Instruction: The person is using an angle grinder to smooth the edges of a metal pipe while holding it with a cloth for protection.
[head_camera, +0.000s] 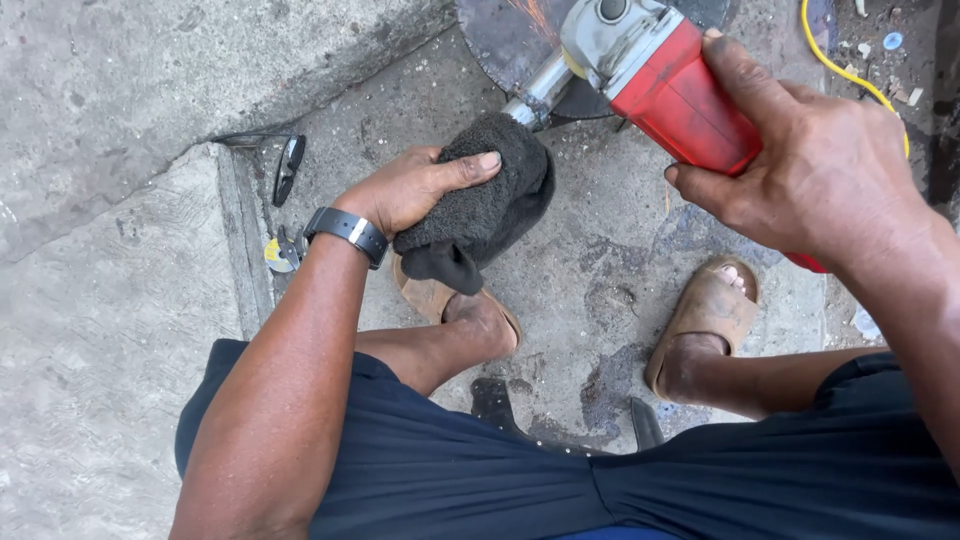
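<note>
Closely wrapped fingers are seen on both hands, each clamped on a part of one angle grinder. The right hand is closed around the red body of the grinder, the thumb laid along its top and the other fingers curled underneath. The left hand is closed over one dark grey cloth, which is bunched around the metal side handle of the grinder; the thumb is pressed flat across the top of the cloth and the remaining fingers are hidden beneath it. One black wristwatch is worn on the left wrist. The grinder is held above the concrete floor at the top of the view, its grey gear head set against one dark round metal plate, where a few orange sparks are visible. One yellow cable is curved along the ground behind the right hand. Two feet are planted below the hands, each in a tan slide sandal: the left sandal just under the cloth, the right sandal well apart from it. Dark blue shorts are worn. To the left, one pair of dark glasses is lying on the raised concrete edge, and beside it one small tool with a yellow disc is lying too.
</note>
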